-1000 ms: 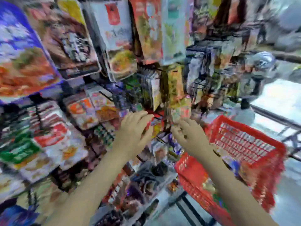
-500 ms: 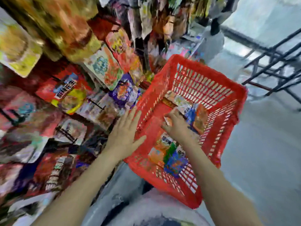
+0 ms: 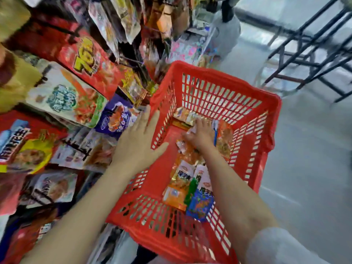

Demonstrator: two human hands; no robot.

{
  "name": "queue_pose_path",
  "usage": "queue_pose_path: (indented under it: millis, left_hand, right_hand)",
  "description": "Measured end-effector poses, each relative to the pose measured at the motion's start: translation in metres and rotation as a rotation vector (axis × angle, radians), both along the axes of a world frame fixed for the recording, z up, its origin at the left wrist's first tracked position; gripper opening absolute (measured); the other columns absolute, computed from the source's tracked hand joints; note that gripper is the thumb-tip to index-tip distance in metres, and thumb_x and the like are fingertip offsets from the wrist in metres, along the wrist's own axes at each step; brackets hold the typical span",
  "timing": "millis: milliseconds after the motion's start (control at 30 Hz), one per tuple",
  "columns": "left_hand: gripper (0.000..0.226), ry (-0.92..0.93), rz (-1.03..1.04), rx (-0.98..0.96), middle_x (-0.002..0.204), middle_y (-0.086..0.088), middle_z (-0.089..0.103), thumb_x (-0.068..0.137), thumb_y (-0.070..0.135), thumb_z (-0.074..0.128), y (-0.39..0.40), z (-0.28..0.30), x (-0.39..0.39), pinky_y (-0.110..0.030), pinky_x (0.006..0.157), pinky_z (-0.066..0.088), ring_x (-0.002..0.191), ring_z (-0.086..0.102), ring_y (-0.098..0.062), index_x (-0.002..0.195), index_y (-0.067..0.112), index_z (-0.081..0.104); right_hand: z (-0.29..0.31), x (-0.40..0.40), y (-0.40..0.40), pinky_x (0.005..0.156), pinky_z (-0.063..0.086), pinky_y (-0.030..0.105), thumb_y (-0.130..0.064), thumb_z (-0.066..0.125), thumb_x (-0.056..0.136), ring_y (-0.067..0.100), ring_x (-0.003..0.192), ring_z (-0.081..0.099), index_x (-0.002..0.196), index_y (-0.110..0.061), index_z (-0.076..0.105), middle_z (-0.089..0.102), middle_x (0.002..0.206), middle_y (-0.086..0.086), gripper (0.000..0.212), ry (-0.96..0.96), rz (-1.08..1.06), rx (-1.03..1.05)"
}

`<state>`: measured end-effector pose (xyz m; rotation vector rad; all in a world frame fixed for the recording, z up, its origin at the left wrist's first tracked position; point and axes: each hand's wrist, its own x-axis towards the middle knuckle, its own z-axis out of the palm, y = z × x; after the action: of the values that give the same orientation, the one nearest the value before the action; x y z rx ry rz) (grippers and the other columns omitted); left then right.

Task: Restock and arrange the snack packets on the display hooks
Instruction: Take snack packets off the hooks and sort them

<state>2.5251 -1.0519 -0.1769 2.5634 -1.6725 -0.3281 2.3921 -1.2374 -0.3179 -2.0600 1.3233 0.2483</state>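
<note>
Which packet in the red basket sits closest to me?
The blue packet, at the basket's near end; the orange and white ones lie farther in.

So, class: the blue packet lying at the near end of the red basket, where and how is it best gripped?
Probably by the blue packet's upper edge, pinched from above: it lies flat against the red basket's floor, beside an orange packet, so only the open top is free.

I read big yellow "76" on the red hanging packet [image 3: 85,54] beside me (the other packets' characters are too blurred to read)
</note>
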Motion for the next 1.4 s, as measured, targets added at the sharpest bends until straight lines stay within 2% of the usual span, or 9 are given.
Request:
queue_pose_path:
  millis: [333, 433, 567, 667, 833, 967, 1067, 1233, 1400]
  left_hand:
    - [0.088, -0.009, -0.008, 0.006, 0.170, -0.002, -0.015, 0.092, 0.074, 0.018, 0.002, 0.001, -0.001, -0.043, 0.116, 0.035, 0.157, 0.005, -0.019, 0.163, 0.026, 0.000]
    - [0.087, -0.011, -0.011, -0.016, 0.171, -0.003, -0.010, 0.094, 0.073, 0.023, 0.002, 0.001, -0.001, -0.044, 0.113, 0.039, 0.157, 0.008, -0.019, 0.164, 0.024, 0.003]
    - [0.086, -0.004, -0.007, -0.021, 0.171, -0.003, -0.007, 0.095, 0.072, 0.023, 0.003, 0.001, -0.002, -0.044, 0.112, 0.040, 0.157, 0.009, -0.019, 0.164, 0.023, 0.005]
    - [0.086, -0.002, -0.006, -0.017, 0.171, -0.002, -0.010, 0.095, 0.073, 0.021, 0.003, 0.002, -0.003, -0.043, 0.114, 0.037, 0.157, 0.007, -0.018, 0.164, 0.024, 0.003]
    - [0.086, 0.007, -0.004, -0.009, 0.171, -0.001, -0.012, 0.095, 0.073, 0.021, 0.004, 0.002, -0.003, -0.044, 0.115, 0.037, 0.158, 0.006, -0.018, 0.163, 0.025, 0.001]
    - [0.086, 0.021, 0.003, -0.005, 0.171, -0.001, -0.012, 0.095, 0.073, 0.020, 0.005, 0.004, -0.003, -0.043, 0.114, 0.037, 0.157, 0.006, -0.017, 0.163, 0.024, 0.001]
    - [0.086, 0.020, 0.014, 0.013, 0.169, 0.001, -0.018, 0.095, 0.073, 0.020, 0.004, 0.005, -0.003, -0.042, 0.113, 0.039, 0.157, 0.004, -0.015, 0.164, 0.026, 0.000]
    - [0.087, 0.042, 0.020, 0.066, 0.166, 0.004, -0.026, 0.094, 0.076, 0.016, 0.002, 0.009, -0.003, -0.040, 0.116, 0.035, 0.156, -0.002, -0.013, 0.163, 0.028, -0.006]
    - [0.089, 0.122, 0.047, 0.126, 0.166, 0.007, -0.028, 0.091, 0.075, 0.021, -0.001, 0.016, -0.003, -0.043, 0.119, 0.033, 0.157, -0.003, -0.015, 0.162, 0.030, -0.008]
  right_hand:
    - [0.017, 0.005, -0.032, 0.117, 0.028, 0.050, -0.048, 0.073, 0.088, 0.038, 0.147, 0.016, 0.150, -0.027, 0.044, 0.022, 0.156, 0.013, 0.071, -0.002, -0.006, 0.203]
    - [0.009, 0.006, -0.036, 0.109, 0.040, 0.041, -0.033, 0.075, 0.089, 0.039, 0.140, 0.036, 0.143, -0.025, 0.051, 0.028, 0.150, 0.014, 0.059, -0.072, -0.083, 0.194]
    - [0.006, 0.018, -0.032, 0.103, 0.046, 0.048, -0.035, 0.085, 0.078, 0.038, 0.134, 0.044, 0.148, -0.013, 0.031, 0.036, 0.149, 0.015, 0.091, 0.030, -0.096, 0.130]
    - [0.007, 0.026, -0.024, 0.105, 0.041, 0.045, -0.051, 0.085, 0.073, 0.034, 0.134, 0.041, 0.141, -0.011, 0.037, 0.044, 0.143, 0.013, 0.093, 0.154, -0.016, 0.090]
    - [0.005, 0.034, -0.013, 0.121, 0.014, 0.048, -0.058, 0.079, 0.077, 0.033, 0.150, 0.018, 0.153, -0.010, 0.025, 0.027, 0.159, 0.015, 0.104, 0.297, 0.118, 0.022]
    - [0.005, 0.032, -0.013, 0.115, 0.028, 0.044, -0.046, 0.084, 0.076, 0.031, 0.129, 0.054, 0.143, -0.009, 0.038, 0.060, 0.135, 0.010, 0.089, 0.181, 0.040, 0.189]
    - [0.007, 0.028, -0.016, 0.085, 0.054, 0.037, -0.040, 0.090, 0.071, 0.024, 0.095, 0.067, 0.105, -0.012, 0.066, 0.071, 0.107, 0.006, 0.050, 0.073, -0.016, 0.345]
    - [0.038, 0.010, -0.006, 0.073, 0.058, 0.031, -0.015, 0.086, 0.078, 0.020, 0.088, 0.071, 0.111, -0.010, 0.072, 0.075, 0.101, 0.005, 0.036, -0.494, -0.413, 0.516]
    - [0.080, 0.001, 0.015, 0.093, 0.056, 0.043, -0.029, 0.087, 0.075, 0.022, 0.099, 0.073, 0.115, -0.014, 0.071, 0.077, 0.106, 0.002, 0.046, -0.800, -0.617, 0.603]
